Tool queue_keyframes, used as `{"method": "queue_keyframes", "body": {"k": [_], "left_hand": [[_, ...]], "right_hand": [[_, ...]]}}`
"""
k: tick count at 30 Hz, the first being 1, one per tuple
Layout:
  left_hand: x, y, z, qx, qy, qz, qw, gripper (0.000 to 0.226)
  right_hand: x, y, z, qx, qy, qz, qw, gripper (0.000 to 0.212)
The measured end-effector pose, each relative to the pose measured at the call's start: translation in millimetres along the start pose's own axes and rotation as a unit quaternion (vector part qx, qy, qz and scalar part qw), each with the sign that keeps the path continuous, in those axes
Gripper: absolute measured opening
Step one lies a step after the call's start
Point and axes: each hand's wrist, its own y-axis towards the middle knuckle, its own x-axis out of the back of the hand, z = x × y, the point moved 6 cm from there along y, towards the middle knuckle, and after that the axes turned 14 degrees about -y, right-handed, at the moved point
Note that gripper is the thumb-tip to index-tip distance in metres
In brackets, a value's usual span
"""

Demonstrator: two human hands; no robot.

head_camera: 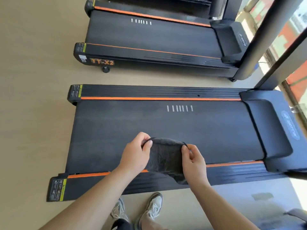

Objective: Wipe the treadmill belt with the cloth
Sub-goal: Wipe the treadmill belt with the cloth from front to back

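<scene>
Two bare hands hold a dark grey cloth in the air over the near edge of a treadmill, seen from the person's own head looking down. The left hand pinches the cloth's upper left corner between thumb and curled fingers. The right hand pinches the upper right corner in the same way. The fuzzy cloth is stretched between them and hangs in a loose flap, its lower end crossing the near side rail in this view. It appears to be lifted clear of the treadmill belt, though whether its lower end brushes the rail cannot be told. Judging from this, the wiping has not begun: the cloth looks to be in the middle of being spread or folded, and the whole belt is left to wipe. The belt is wide, matte and black, running left to right, with faint paler streaks along its length that may be dust and no visibly cleaner band. A row of short white marks sits near its far side, beside an orange stripe. A dark motor cover closes the right end. A second treadmill stands beyond, and the person's grey shoes rest on the pale floor.
</scene>
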Motion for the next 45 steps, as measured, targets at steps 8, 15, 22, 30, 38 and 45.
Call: {"method": "queue_keyframes", "body": {"k": [8,15,22,30,38,45], "left_hand": [[2.0,43.7,74.8,0.007,-0.046,0.025,0.999,0.010],[-47.3,103.3,192.0,0.012,-0.064,0.037,0.997,0.015],[-165.9,186.2,273.2,0.004,-0.028,0.033,0.999,0.011],[-383.4,278.2,260.6,-0.030,0.060,0.126,0.990,0.010],[-626.8,346.5,198.4,-0.064,0.111,0.194,0.973,0.009],[-757.5,399.7,139.4,-0.203,0.312,0.111,0.921,0.052]], "right_hand": [[-84.0,51.2,-17.0,-0.001,-0.062,0.047,0.997,0.015],[-169.9,140.3,-100.5,-0.013,-0.085,0.096,0.992,0.033],[-201.3,263.1,-231.1,-0.040,-0.067,0.112,0.991,0.017],[-95.2,396.4,-363.4,-0.072,-0.072,0.034,0.994,0.012],[80.8,530.7,-501.1,-0.107,-0.043,-0.028,0.993,0.007],[185.3,616.1,-561.2,-0.014,-0.069,-0.112,0.991,0.025]]}}
